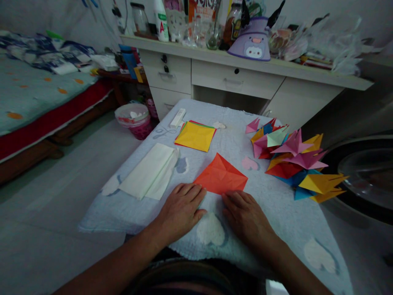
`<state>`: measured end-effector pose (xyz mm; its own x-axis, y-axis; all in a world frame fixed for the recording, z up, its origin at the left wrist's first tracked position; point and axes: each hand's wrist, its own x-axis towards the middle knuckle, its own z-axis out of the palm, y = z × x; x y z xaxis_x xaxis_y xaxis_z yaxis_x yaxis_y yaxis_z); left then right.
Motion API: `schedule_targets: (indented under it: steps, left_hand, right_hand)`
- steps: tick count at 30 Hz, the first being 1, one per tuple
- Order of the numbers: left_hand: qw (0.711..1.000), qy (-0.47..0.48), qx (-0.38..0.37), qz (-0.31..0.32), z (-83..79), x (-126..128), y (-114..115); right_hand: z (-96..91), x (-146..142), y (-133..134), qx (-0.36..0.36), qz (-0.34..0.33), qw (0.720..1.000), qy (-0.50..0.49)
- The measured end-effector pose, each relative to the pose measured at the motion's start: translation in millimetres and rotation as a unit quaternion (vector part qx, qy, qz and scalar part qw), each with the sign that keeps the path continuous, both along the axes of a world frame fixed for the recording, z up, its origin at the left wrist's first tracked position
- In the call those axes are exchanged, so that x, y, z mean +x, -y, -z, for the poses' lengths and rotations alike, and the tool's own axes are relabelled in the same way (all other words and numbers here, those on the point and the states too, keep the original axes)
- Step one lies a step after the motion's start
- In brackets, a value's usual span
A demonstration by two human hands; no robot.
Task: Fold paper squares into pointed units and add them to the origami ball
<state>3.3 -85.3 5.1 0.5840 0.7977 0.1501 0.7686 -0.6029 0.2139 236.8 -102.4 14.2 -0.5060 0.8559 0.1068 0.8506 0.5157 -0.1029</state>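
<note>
An orange-red sheet of origami paper (221,174) with creases lies on the cloth-covered table, its near edge folded or turned toward me. My left hand (183,208) rests at its near left corner, fingers stretched out and fingertips touching the edge. Along the near right edge lies my right hand (244,213), palm down with its fingers extended together on the paper's border. Neither hand is wrapped round anything. Beyond the sheet sits a stack of square origami paper (196,136), yellow on top. To the right stands a cluster of folded paper cranes (294,153) in several colours.
A folded white paper towel (150,172) lies left of the sheet, and a small white box (178,118) is near the far left edge. A pink waste bin (136,121) stands on the floor. Behind is a white desk (215,67) crowded with jars; a bed (37,96) is left.
</note>
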Motion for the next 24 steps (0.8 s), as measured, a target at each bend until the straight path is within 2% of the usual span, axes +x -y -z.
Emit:
schedule_targets:
  steps: [4, 6, 8, 12, 15, 19, 24]
  left_hand:
    - [1.0, -0.018, 0.008, -0.024, -2.3, -13, -6]
    - [1.0, -0.014, 0.002, -0.021, -4.3, -16, -9]
    - [1.0, -0.005, -0.013, -0.017, -6.5, -17, -13]
    - [0.998, 0.028, -0.052, -0.019, -9.7, -18, -20]
    - [0.992, 0.095, -0.071, -0.036, -8.6, -20, -26]
    - [0.977, 0.176, -0.092, -0.075, -3.6, -21, -31]
    - [0.971, 0.2, -0.098, -0.083, 1.6, -19, -37]
  right_hand:
    - [-17.3, -6, -8, -0.036, 0.016, 0.998, 0.042]
    - [-24.8, -18, -18, -0.059, 0.029, 0.995, 0.076]
    - [-27.6, -34, -30, -0.064, 0.025, 0.996, 0.061]
    - [-15.8, -60, -52, -0.043, 0.028, 0.996, -0.068]
    - [-0.3, -65, -59, -0.053, 0.042, 0.989, -0.133]
    - [10.8, -61, -60, -0.067, 0.051, 0.981, -0.175]
    - [9.7, -61, -60, -0.074, 0.058, 0.977, -0.189]
